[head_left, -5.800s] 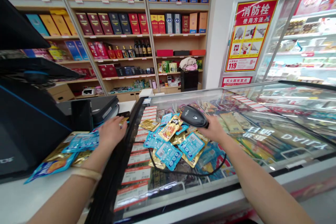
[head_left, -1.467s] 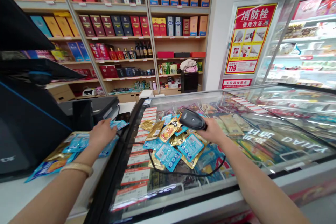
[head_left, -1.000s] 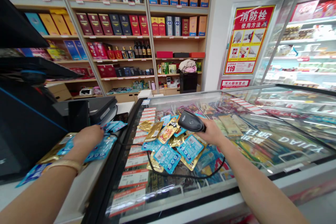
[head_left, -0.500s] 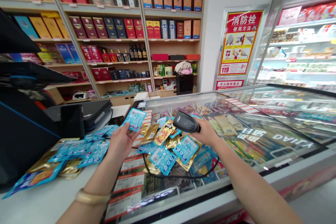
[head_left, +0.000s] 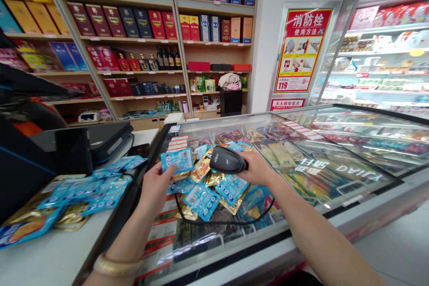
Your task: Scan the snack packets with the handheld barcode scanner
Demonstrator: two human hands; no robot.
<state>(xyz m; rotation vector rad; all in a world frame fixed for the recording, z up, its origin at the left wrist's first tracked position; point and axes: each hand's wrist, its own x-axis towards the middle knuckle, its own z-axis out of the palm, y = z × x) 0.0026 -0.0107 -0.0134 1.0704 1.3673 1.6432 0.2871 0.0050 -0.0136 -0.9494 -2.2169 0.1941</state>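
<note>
While a blue sachet [head_left: 176,161] is pinched in the half-open left hand [head_left: 156,192], a black handheld barcode scanner [head_left: 225,160] is gripped closed in the right hand [head_left: 256,167], its nose held near the sachet, above a glass-topped freezer [head_left: 284,243].

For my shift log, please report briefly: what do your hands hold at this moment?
Left hand: blue packet held up. Right hand: black handheld barcode scanner. Scanner cord lies over snack packets on freezer glass.

The red-and-yellow wall poster [head_left: 301,49] reads "消防栓 使用方法" and "119", the red sign [head_left: 287,104] beneath reads "灭火器放置点", and the chest freezer's glass lid [head_left: 355,172] mirrors "DAILY".
</note>
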